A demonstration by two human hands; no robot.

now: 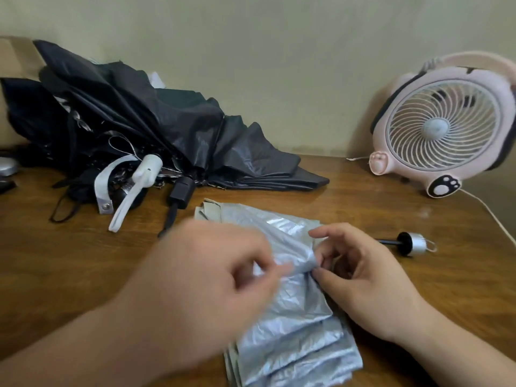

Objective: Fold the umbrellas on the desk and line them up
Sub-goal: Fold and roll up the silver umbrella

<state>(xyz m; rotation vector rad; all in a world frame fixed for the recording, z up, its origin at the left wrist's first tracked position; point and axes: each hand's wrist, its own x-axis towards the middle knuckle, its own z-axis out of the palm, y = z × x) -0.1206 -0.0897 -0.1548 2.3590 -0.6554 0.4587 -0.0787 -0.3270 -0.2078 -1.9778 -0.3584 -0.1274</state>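
both hands, blurred left hand (212, 277) and right hand (363, 286), pinch silver umbrella (296, 311) canopy pleats on the table (83, 261); next, i think, wrap folds tightly.

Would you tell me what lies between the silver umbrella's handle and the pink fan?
In the head view, only bare wooden desk and the fan's white cord lie between the handle and the pink fan.

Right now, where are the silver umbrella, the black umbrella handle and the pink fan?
silver umbrella (293, 311), head view, on its pleated canopy fabric.
black umbrella handle (182, 191), head view, on the grip's middle.
pink fan (435, 127), head view, on the grille hub.
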